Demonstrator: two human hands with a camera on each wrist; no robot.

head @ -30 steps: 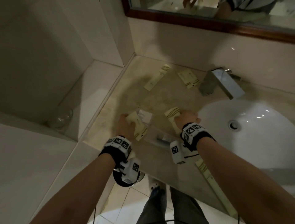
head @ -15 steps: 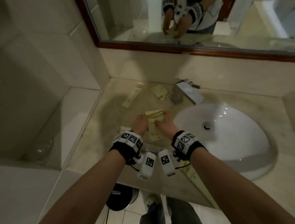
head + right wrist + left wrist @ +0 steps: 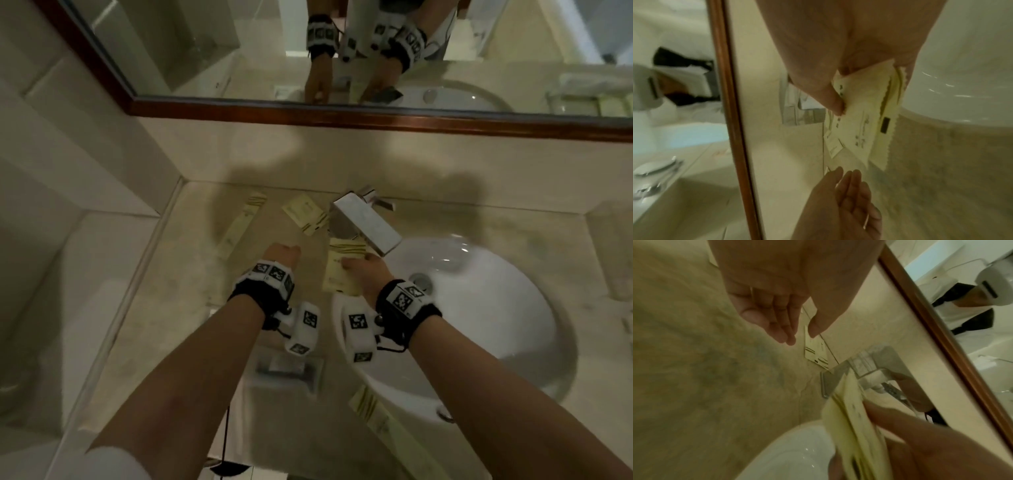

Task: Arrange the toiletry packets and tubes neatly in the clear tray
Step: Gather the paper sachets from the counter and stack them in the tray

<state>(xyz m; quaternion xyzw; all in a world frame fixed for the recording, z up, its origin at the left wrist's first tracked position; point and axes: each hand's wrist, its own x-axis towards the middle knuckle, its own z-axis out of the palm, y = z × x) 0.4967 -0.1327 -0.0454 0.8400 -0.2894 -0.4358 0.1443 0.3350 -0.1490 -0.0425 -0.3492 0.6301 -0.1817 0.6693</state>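
Note:
My right hand (image 3: 356,266) pinches a small stack of pale yellow packets (image 3: 342,274) between thumb and fingers, just above the counter beside the faucet. The right wrist view shows the thumb (image 3: 835,104) pressed on the top packet (image 3: 859,126). My left hand (image 3: 283,253) hovers a little to the left, holding nothing, its fingers (image 3: 784,331) straight and relaxed. The clear tray (image 3: 289,368) lies on the counter near the front edge, below my wrists. On the counter lie a long packet (image 3: 245,222), a square packet (image 3: 305,214) and another long packet (image 3: 373,407).
A chrome faucet (image 3: 363,222) stands right behind the held packets. The white sink basin (image 3: 486,308) fills the right side. A wood-framed mirror (image 3: 342,113) runs along the back wall. Tiled walls close the counter's left corner.
Both hands were on the packet stack half a second ago. My left hand has let go and moved left. My right hand carries the stack alone, nearer the faucet.

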